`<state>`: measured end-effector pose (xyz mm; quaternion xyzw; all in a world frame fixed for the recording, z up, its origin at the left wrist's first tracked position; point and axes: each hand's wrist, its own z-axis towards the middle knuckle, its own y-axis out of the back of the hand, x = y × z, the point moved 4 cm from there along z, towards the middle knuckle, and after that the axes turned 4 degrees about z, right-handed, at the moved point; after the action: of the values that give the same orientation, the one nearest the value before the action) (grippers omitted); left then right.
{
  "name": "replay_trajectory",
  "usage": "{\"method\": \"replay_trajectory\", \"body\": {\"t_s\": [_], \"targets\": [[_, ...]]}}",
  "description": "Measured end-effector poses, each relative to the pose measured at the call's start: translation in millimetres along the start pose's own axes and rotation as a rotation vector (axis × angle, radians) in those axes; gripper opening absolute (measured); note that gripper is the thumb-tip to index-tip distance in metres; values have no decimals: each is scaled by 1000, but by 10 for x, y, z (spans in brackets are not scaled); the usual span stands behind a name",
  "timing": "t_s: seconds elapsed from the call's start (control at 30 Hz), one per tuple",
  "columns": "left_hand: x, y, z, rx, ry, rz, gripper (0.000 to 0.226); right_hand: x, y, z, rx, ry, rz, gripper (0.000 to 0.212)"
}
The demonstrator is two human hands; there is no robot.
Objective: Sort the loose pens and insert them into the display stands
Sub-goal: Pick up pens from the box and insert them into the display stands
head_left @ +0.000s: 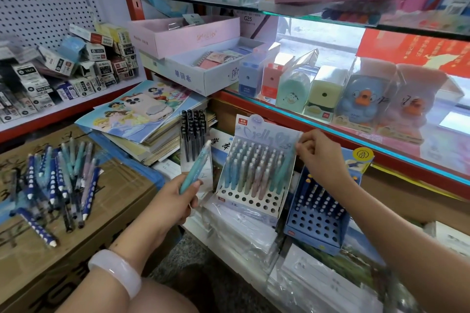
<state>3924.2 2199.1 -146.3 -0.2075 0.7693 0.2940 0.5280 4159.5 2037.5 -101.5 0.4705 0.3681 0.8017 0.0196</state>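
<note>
A pile of loose pens [58,180], blue dotted and pastel ones, lies on a cardboard box at the left. My left hand [175,201] grips a teal pen [195,168], tilted up toward the right. The pastel display stand [251,201] in the middle holds several rows of pens, with empty holes in front. My right hand [318,152] pinches the top of a teal pen [286,168] standing at that stand's right edge. To its right a blue display stand [318,226] holds a few dotted pens. A clear stand of black pens [193,134] is behind my left hand.
The cardboard box [106,211] fills the lower left. Stacked notebooks [142,124] and a phone lie behind it. Wrapped paper packs [305,274] support the stands. A red-edged glass shelf [381,145] with sharpeners juts out above my right arm. Small refill boxes [76,68] crowd the pegboard shelf.
</note>
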Motion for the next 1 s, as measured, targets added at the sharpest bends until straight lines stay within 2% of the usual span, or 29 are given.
{"method": "replay_trajectory", "body": {"t_s": [0.1, 0.43, 0.63, 0.77, 1.0], "targets": [[-17, -15, 6, -22, -5, 12, 13, -138, -122, -77, 48, 25, -116, 5], [-42, -31, 10, -41, -17, 45, 16, -200, -417, -147, 119, 29, -169, 17], [-55, -28, -2, -49, -23, 52, 17, -249, -448, -150, 149, 48, -252, 14], [-63, -30, -17, -46, -20, 56, 16, -290, -571, -189, 272, 30, -425, 17], [-70, -23, -38, -26, -25, 40, 15, -249, -627, -139, 312, -8, -565, 23]]}}
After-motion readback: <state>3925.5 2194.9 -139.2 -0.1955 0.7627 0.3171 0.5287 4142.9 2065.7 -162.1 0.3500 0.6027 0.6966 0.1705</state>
